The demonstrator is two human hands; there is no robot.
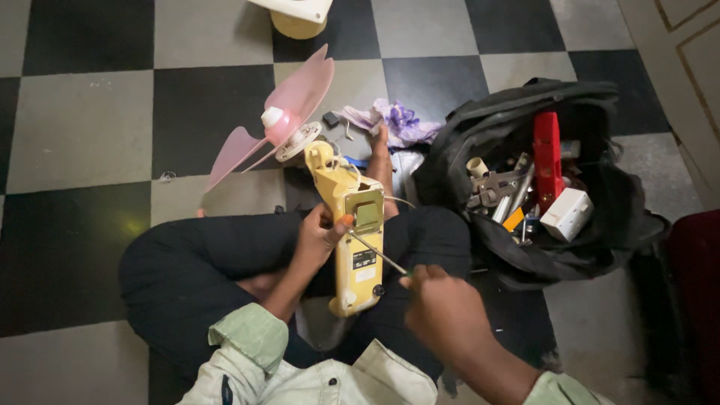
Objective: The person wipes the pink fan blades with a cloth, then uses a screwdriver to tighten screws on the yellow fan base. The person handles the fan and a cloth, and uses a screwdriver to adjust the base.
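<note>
I'm cross-legged on the checkered floor [82, 127] with the yellow fan body [357, 240] lying across my lap, its neck pointing toward twelve o'clock. The pink blade [289, 112] is mounted at the far end, at about eleven o'clock from the body, hanging over the tiles. The rear guard looks to be off already, since the blade stands bare, while the yellow housing seems closed along its length, so I judge the opening-up barely begun and most of the work left.

My left hand [319, 238] curls against the nine o'clock flank of the housing, fingers pressed to it, steadying it; something small and orange shows at my fingertips, and I can't tell what it is. My right hand [442, 307], down at five o'clock from the body, is closed in a fist round the handle of a screwdriver [377, 253], and its thin shaft runs up toward ten o'clock onto the face of the housing, just above the dark label.

Off at three o'clock sits the open black tool bag [600, 232], with a red tool, pliers and a white box inside. A crumpled purple cloth [401, 120] lies at one o'clock, beside my foot.
</note>
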